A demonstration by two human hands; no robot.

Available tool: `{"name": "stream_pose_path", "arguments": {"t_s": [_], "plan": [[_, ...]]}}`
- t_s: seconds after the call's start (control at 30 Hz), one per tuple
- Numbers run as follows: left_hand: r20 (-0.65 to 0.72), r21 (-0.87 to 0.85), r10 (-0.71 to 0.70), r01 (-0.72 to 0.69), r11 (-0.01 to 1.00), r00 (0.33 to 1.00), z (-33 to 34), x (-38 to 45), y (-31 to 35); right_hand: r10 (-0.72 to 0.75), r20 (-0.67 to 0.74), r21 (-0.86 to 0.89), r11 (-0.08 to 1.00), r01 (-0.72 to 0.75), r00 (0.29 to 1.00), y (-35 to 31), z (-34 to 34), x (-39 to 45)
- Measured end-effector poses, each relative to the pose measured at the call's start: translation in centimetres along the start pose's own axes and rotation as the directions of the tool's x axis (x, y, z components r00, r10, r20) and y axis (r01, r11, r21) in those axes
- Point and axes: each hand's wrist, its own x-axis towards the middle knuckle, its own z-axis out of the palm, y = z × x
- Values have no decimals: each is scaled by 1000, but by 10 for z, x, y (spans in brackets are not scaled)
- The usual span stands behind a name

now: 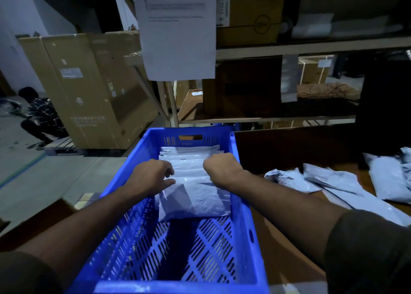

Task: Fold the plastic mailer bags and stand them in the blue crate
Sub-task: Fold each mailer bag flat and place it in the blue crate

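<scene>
Folded mailer bag leans on row of standing bags at far end of blue crate. Left hand pinches bag's left top edge, fingers curled. Right hand curled over right top edge; grip not clear. Step: standing bag upright. Next: fetch unfolded mailers from bench, right.

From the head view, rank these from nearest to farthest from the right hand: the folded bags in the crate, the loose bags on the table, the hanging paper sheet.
1. Folded bags: under the right hand, in the blue crate.
2. Loose bags: to its right, on the table.
3. Paper sheet: hanging on the shelving behind the crate.
</scene>
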Motion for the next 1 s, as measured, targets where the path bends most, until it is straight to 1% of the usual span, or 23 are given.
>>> {"name": "stream_pose_path", "arguments": {"t_s": [0.07,0.13,0.17,0.2,0.27,0.33,0.4,0.47,0.57,0.67,0.8,0.87,0.93,1.0], "plan": [[-68,-59,-1,-3,998,998,-5,2,17,49,-161,87,996,-35,986,8,-2,-10],[-157,-112,26,-44,993,987,-11,4,39,121,-317,188,980,-62,941,23,0,-24],[-204,-133,49,-77,988,978,-14,5,51,169,-363,238,968,-84,916,32,2,-33],[-243,-154,69,-109,982,967,-17,7,65,213,-379,277,955,-109,901,43,4,-44],[-294,-197,99,-162,967,950,-25,12,97,281,-362,349,925,-150,889,67,12,-67],[-312,-215,144,-218,952,939,-30,20,131,343,-350,419,889,-182,872,92,21,-92],[-293,-210,206,-273,939,934,-31,30,167,410,-336,456,859,-234,848,118,31,-118],[-256,-206,259,-314,927,931,-28,41,206,475,-312,455,835,-310,823,144,41,-143],[-199,-153,354,-386,910,914,-17,58,267,578,-251,469,774,-425,776,183,56,-184],[-135,-130,431,-447,885,892,-2,73,329,651,-177,444,722,-531,738,225,75,-226],[-45,-141,513,-514,846,857,23,83,407,742,-119,416,641,-645,660,277,98,-282],[-19,-138,538,-535,834,843,37,87,442,772,-94,417,604,-679,629,299,109,-307],[-7,-170,544,-537,826,839,50,90,475,794,-84,406,579,-707,602,317,120,-329],[-4,-231,530,-517,824,848,66,91,505,797,-74,339,585,-737,599,331,130,-350]]}}
